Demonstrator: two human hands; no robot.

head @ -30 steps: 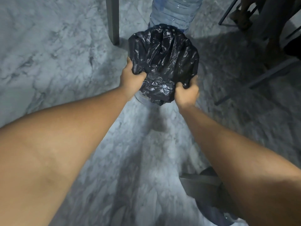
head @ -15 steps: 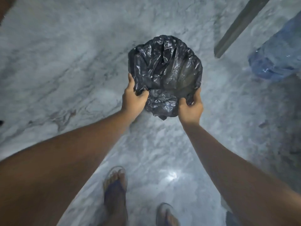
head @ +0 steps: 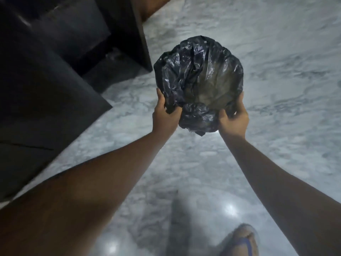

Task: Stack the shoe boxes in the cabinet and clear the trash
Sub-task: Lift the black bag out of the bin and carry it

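A crumpled black plastic trash bag [head: 199, 78] is carried in front of me above the marble floor. My left hand [head: 164, 117] grips its lower left edge, thumb over the plastic. My right hand [head: 233, 119] grips the lower right edge, fingers curled under the bag. Something brownish shows faintly through the bag's stretched right side. No shoe boxes are in view.
A dark cabinet or piece of furniture [head: 55, 71] fills the upper left, its corner close to the bag. A brown wooden edge [head: 153, 6] lies at the top. My foot in a blue-strapped sandal [head: 241, 241] steps at the bottom right on the grey marble floor [head: 276, 52].
The view has swung: the water bottle and table leg are gone, and dark furniture now stands at the left. Both hands keep the same grip on the bag.
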